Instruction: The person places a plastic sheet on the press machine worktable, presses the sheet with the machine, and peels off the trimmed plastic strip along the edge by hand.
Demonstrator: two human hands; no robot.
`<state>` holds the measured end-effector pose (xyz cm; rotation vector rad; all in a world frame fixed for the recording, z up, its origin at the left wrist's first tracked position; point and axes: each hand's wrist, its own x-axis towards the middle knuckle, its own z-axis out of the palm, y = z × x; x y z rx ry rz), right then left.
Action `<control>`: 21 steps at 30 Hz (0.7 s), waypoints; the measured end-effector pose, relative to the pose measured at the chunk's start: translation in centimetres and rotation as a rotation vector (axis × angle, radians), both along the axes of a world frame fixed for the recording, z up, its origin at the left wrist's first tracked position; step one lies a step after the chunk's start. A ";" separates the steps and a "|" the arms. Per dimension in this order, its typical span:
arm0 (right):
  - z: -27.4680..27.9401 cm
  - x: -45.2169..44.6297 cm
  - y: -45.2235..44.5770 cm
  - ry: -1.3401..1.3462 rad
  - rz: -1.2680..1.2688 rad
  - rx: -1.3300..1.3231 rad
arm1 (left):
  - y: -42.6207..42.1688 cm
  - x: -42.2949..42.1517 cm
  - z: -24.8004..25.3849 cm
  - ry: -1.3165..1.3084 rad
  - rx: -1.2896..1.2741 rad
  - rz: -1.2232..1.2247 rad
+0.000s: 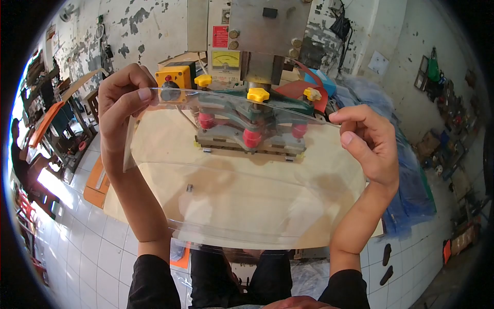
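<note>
I am facing a whitewashed wall (162, 33) whose paint is flaking away in dark patches, with a black bag (340, 26) hanging on it. Along the right wall (453, 62), a white paper sheet (379, 62) is clinging and a green bag (434, 67) is dangling. Blue plastic sheeting (409, 175) is lying heaped below. Pale square tiles (110, 229) are covering the floor, where two dark sole-shaped pieces (386, 254) are resting. Bright light is entering from my far left, glaring beside cluttered furniture.
</note>
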<state>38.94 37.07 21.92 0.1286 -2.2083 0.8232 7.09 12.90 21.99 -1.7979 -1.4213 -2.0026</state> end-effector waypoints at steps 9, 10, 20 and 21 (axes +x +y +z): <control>0.1 0.1 0.1 -0.006 -0.005 0.033 | 0.0 0.0 0.0 0.003 -0.006 -0.002; 0.1 0.1 0.1 -0.006 -0.005 0.033 | 0.0 0.1 0.1 0.001 -0.004 -0.003; 0.2 0.2 0.2 -0.030 -0.018 0.060 | 0.1 0.2 0.0 -0.011 0.016 -0.003; 0.2 0.2 0.2 -0.029 -0.018 0.064 | 0.1 0.2 0.0 -0.010 0.017 -0.007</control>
